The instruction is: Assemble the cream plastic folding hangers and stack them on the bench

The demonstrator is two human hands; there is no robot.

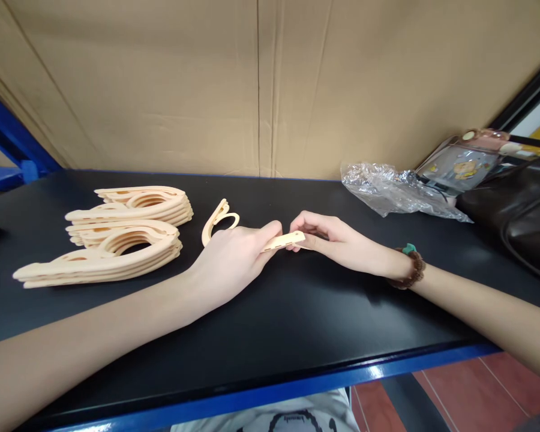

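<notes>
Both hands meet over the middle of the black table, on a cream plastic piece. My left hand is closed round its left part, back of the hand up. The thumb and fingers of my right hand pinch its right end. Part of the piece is hidden by my left hand. Just behind that hand a curved cream part with a loop shows; whether it joins the held piece is unclear. To the left lie two stacks of similar curved cream pieces, a back stack and a front stack.
Crumpled clear plastic lies at the back right, beside a clear printed pouch and a dark leather bag. Cardboard stands behind the black table, whose front edge is blue.
</notes>
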